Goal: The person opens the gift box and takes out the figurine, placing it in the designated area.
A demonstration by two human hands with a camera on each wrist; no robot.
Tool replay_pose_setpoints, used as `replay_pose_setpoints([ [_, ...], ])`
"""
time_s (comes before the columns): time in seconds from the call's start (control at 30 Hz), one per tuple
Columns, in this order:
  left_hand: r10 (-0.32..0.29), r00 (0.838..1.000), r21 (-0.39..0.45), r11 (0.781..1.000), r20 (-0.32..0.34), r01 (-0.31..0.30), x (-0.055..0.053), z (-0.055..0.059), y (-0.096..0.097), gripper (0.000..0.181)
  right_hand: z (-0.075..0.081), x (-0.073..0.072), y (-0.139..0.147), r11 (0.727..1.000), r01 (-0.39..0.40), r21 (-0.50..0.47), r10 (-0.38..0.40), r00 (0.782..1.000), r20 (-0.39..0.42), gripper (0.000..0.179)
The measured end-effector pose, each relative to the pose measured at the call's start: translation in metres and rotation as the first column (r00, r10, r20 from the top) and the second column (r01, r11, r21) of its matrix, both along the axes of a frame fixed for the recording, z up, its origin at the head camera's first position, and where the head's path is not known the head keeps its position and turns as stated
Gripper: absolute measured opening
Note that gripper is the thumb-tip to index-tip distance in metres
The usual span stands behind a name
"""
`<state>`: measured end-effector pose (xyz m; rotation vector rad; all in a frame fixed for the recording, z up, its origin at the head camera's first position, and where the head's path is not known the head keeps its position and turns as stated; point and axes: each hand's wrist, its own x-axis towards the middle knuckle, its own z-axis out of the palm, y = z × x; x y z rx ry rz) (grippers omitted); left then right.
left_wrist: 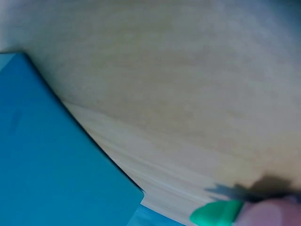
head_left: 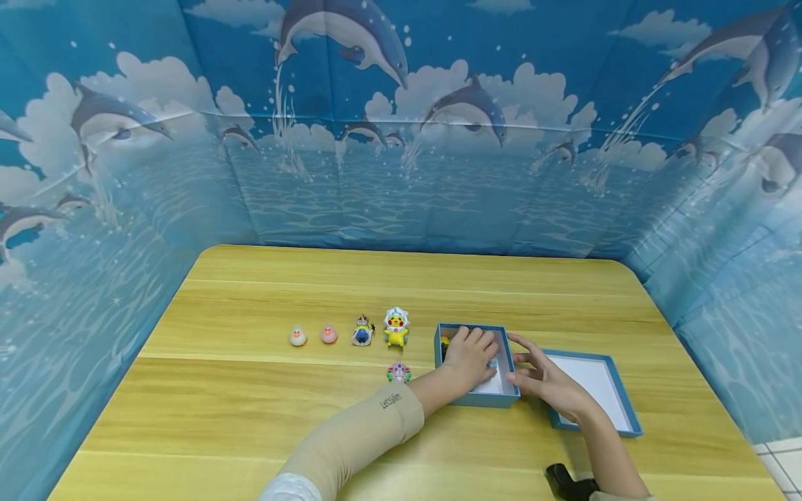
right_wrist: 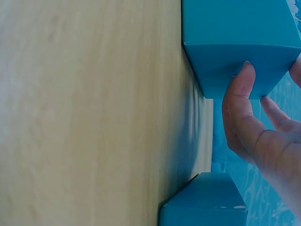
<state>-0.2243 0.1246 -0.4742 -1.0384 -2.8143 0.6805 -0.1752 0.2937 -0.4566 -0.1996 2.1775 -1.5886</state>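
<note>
My left hand [head_left: 471, 356] reaches down into a blue box [head_left: 482, 400] with a white inside. Its fingers dip below the rim, and I cannot tell whether they hold anything. A small yellow and black item [head_left: 444, 346] shows by the box's left wall, and a pale blue bit [head_left: 493, 363] shows beside the hand. My right hand [head_left: 548, 379] rests its fingertips along the box's right side, its thumb [right_wrist: 243, 80] against the wall in the right wrist view. Nearest the left forearm stands a pink and green figurine [head_left: 399, 371], partly seen in the left wrist view.
Left of the box stand a yellow Pikachu figurine [head_left: 396, 328], a Minion figurine [head_left: 362, 331], a pink duck [head_left: 328, 334] and a white duck [head_left: 298, 337]. The blue box lid [head_left: 595, 386] lies inside-up at the right. A black object [head_left: 567, 482] is at the right wrist.
</note>
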Motion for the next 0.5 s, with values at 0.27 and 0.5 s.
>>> replay_pose_setpoints([
  [0.27,0.002,1.0,0.0,1.0,0.006,-0.002,-0.0002,-0.0025,0.0008,0.045,-0.0001,-0.0001,-0.0002,1.0,0.003,-0.006,-0.003,1.0,0.004,0.072],
  [0.5,-0.008,1.0,0.013,1.0,0.013,0.008,0.0004,-0.0022,-0.0006,0.043,-0.0006,0.0,-0.0002,1.0,0.009,-0.003,-0.009,1.0,0.009,0.072],
])
